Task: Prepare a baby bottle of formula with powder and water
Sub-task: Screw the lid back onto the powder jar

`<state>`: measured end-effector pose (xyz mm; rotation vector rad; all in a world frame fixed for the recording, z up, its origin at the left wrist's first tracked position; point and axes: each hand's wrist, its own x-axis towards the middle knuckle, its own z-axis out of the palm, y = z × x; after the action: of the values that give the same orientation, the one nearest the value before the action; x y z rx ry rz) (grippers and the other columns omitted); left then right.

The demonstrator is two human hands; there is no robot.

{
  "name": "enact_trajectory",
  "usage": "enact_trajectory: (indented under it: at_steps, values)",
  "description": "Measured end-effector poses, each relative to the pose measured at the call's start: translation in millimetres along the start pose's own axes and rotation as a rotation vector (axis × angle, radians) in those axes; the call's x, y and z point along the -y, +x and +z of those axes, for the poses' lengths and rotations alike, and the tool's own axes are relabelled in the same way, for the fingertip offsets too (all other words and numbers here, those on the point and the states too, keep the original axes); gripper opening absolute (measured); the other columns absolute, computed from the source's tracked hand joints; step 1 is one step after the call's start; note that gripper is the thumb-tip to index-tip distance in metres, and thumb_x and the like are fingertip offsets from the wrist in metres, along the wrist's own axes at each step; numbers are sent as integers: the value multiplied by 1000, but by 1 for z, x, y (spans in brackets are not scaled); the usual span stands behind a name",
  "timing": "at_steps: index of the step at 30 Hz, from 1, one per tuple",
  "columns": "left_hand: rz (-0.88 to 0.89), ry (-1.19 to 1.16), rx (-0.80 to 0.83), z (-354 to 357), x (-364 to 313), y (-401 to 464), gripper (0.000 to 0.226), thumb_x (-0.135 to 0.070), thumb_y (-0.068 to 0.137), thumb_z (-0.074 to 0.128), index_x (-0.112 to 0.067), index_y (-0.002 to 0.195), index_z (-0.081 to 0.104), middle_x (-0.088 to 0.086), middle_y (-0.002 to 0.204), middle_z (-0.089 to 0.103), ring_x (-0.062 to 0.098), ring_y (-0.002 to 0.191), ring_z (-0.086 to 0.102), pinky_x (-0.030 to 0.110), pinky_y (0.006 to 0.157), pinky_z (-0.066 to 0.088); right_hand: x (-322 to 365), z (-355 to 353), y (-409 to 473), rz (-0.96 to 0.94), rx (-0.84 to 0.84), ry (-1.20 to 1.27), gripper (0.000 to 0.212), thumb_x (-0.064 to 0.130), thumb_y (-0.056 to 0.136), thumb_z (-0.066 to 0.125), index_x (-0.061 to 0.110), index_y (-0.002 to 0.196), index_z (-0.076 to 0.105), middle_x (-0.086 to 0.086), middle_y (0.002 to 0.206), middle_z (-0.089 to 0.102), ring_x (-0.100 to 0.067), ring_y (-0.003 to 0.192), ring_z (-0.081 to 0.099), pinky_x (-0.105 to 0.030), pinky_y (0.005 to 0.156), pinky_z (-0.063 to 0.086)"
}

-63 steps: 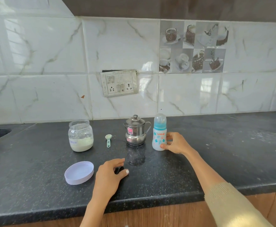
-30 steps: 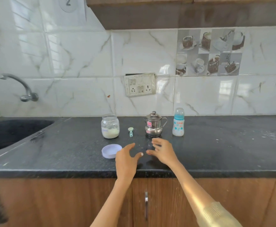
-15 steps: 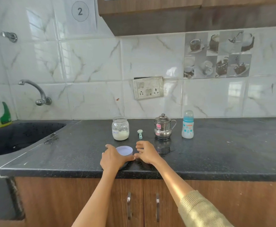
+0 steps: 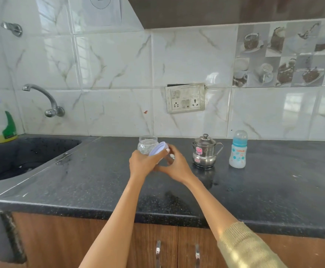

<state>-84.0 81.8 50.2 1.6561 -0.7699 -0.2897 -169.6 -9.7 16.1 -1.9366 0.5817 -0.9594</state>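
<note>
Both of my hands hold the pale lilac jar lid [image 4: 157, 149] tilted above the counter. My left hand [image 4: 142, 163] grips its lower left edge and my right hand [image 4: 174, 165] its right side. Just behind the lid stands the open glass jar of powder [image 4: 145, 144], its lower half hidden by my hands. The capped baby bottle [image 4: 238, 149] with a blue collar stands upright at the right. A small steel lidded pot [image 4: 205, 151] sits between the jar and the bottle. The measuring scoop is hidden behind my right hand.
The dark speckled countertop [image 4: 273, 186] runs to a sink [image 4: 22, 155] on the left, under a wall tap [image 4: 42, 97]. A green-labelled dish soap bottle [image 4: 5, 126] stands behind the sink. A switch panel [image 4: 185, 98] is on the tiled wall. Cupboard doors [image 4: 177, 250] lie below the counter edge.
The lid has been lifted off the counter by both hands and raised toward the jar. Earlier my right hand let go of the baby bottle, and the camera pulled back.
</note>
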Motion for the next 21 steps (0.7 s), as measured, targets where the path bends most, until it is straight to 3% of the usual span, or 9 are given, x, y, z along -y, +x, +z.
enact_trajectory:
  at_steps: [5, 6, 7, 8, 9, 12, 14, 21]
  values:
    - [27, -50, 61, 0, -5, 24, 36, -43, 66, 80, -18, 78, 58, -6, 78, 59, 15, 83, 58, 21, 61, 43, 12, -7, 38, -60, -24, 16, 80, 17, 64, 86, 16, 134, 46, 4, 123, 56, -11, 115, 55, -31, 97, 48]
    - [40, -58, 82, -2, -2, 30, 50, -40, 66, 82, -11, 98, 59, -3, 93, 62, 17, 95, 58, 22, 70, 44, 15, -12, 47, -63, -17, 13, 79, 16, 65, 85, 16, 135, 46, 4, 120, 56, -11, 112, 55, -29, 94, 50]
    - [45, -53, 104, -3, 6, 40, 81, -38, 62, 84, -5, 126, 46, 1, 115, 59, 18, 111, 54, 24, 83, 43, 18, -16, 56, -58, -13, 7, 80, 16, 66, 85, 18, 135, 46, 4, 118, 55, -11, 108, 55, -25, 88, 51]
    - [56, -24, 115, -5, 13, 47, 113, -35, 57, 88, -7, 144, 21, 4, 134, 47, 19, 126, 44, 28, 95, 39, 20, -21, 67, -45, -10, -7, 82, 17, 65, 86, 19, 136, 45, 3, 117, 53, -12, 105, 55, -21, 81, 50]
    - [73, 40, 121, -8, 22, 56, 132, -32, 52, 90, -10, 148, 2, 5, 147, 31, 21, 135, 32, 32, 104, 33, 23, -26, 78, -26, -7, -27, 85, 18, 64, 87, 21, 137, 44, 2, 119, 52, -13, 105, 55, -20, 78, 49]
    - [1, 276, 190, -13, 49, 79, 149, -30, 47, 93, -10, 146, -16, 7, 156, -6, 28, 144, 4, 45, 116, 17, 29, -37, 109, 52, 63, -130, 97, 19, 60, 89, 23, 142, 39, -5, 131, 46, -21, 114, 53, -33, 91, 50]
    - [-85, 357, 227, -13, 62, 91, 149, -31, 48, 92, -7, 145, -18, 9, 156, -12, 29, 145, 1, 45, 116, 16, 33, -41, 125, 85, 158, -243, 101, 20, 60, 89, 22, 146, 35, -6, 138, 43, -25, 120, 51, -40, 101, 46]
    - [-112, 235, 186, 3, 82, 118, 140, -45, 45, 91, -9, 149, 3, 6, 154, 21, 25, 140, 25, 42, 111, 29, 54, -26, 168, 111, 469, -594, 96, 9, 60, 86, 24, 144, 39, 2, 147, 40, -22, 132, 42, -43, 109, 36]
